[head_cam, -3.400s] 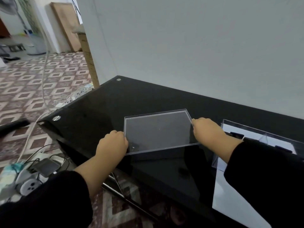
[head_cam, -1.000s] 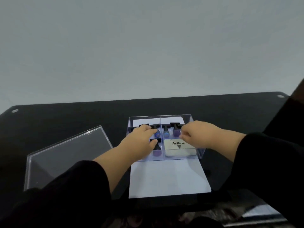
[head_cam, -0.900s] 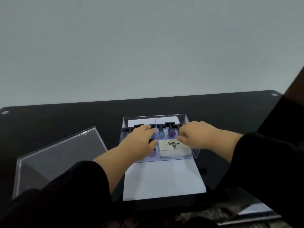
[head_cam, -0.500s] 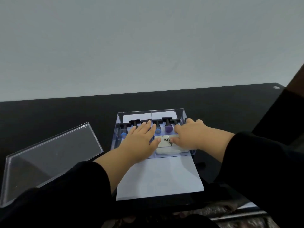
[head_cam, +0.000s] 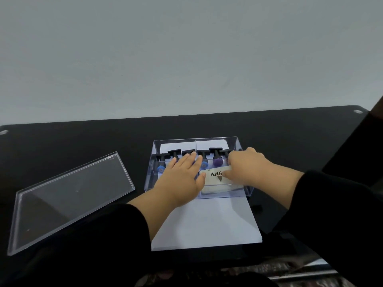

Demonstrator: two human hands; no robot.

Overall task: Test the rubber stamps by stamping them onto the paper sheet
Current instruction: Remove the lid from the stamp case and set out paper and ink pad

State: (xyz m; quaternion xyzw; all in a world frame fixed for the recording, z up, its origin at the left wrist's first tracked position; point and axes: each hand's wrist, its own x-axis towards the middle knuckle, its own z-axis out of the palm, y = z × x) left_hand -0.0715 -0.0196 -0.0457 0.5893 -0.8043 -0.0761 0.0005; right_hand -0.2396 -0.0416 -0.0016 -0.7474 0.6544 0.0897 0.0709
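Both now deeper in clear box (head_cam: 238, 145): left hand (head_cam: 182, 175) flat over stamps (head_cam: 216, 157), right hand (head_cam: 244, 164) gripping ink pad (head_cam: 217, 181), lifted, tilted.

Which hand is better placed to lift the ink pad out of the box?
Right. The right hand already has its fingers on the ink pad, at its label. The left hand lies flat beside it, over the stamps.

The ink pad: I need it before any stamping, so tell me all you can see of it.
The ink pad is a flat, whitish rectangular case with black "Artli..." lettering and a dark triangle on its lid. It lies closed in the front right compartment of the clear box. The right hand covers its right end, fingers on the lid; the left hand's thumb touches its left edge.
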